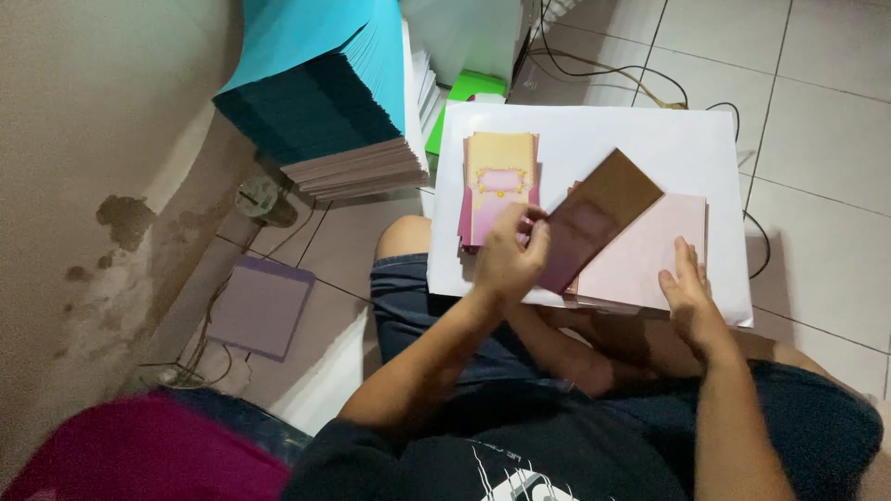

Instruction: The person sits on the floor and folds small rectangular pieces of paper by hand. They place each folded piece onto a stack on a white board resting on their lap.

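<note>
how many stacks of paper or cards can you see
4: teal stack top left, patterned cards by left hand, pink stack under right hand, purple stack on floor. More may be hidden.

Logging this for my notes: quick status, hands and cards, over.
Left hand pinching dark brown card, lifted off the pile. Right hand flat on pink stack. Decorated card stack alongside on white board. Nothing in the way.

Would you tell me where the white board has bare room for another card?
The white board is bare along its far edge and right margin. The near half is crowded: patterned card pile, pink sheet stack, both hands.
</note>
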